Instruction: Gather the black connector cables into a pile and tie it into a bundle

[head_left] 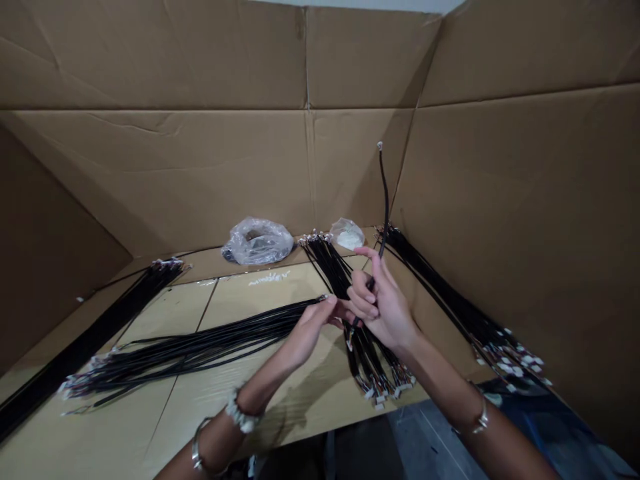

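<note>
My right hand (377,303) is closed around a black cable (385,200), its index finger raised alongside. The cable's upper part stands up above the hand with a small white connector (380,145) at its tip. Below the fist, the lower end shows coloured wires (350,343). My left hand (316,323) meets the right one, its fingertips closed at the cable's lower part; the right fingers partly hide this contact. Under both hands lies a cable bundle (367,360) with white connectors. Another bundle (210,343) of black cables stretches leftward from beside my left hand.
Further cable bundles lie at the far left (95,333) and along the right wall (440,293). A clear plastic bag (261,241) and a smaller bag with white contents (349,235) rest at the back. Tall cardboard walls (200,160) enclose the work surface (215,413).
</note>
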Action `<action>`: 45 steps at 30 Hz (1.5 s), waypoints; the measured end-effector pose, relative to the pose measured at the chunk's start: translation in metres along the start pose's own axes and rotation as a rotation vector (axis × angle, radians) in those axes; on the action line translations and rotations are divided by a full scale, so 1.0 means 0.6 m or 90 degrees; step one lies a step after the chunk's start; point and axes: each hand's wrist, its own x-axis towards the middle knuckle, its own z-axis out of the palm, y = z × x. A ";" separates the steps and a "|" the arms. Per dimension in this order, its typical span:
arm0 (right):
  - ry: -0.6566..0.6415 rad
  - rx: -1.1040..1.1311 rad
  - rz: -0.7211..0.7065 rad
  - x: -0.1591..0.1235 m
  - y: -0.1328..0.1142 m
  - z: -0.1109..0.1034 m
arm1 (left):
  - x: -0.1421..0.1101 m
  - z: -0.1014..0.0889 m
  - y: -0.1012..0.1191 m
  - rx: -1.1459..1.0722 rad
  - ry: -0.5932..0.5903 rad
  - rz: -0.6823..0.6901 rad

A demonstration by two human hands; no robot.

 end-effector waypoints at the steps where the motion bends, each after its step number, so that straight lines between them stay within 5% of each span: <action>1: -0.004 0.007 0.005 0.003 0.014 0.009 | -0.013 -0.014 0.012 0.009 0.005 -0.001; 9: -0.037 0.019 0.002 0.025 0.099 0.054 | -0.102 -0.090 0.050 0.135 0.069 -0.038; 20: -0.085 -0.051 0.062 0.024 0.155 0.086 | -0.136 -0.150 0.043 0.160 0.136 -0.018; 31: 0.021 -0.167 0.094 0.054 0.078 0.016 | -0.214 -0.258 0.062 0.264 0.220 -0.084; 39: 0.103 -0.122 0.109 0.066 0.084 -0.003 | -0.266 -0.332 0.055 0.230 0.322 -0.167; 45: 0.168 -0.088 0.116 0.080 0.097 -0.040 | -0.323 -0.406 0.059 0.447 0.438 -0.098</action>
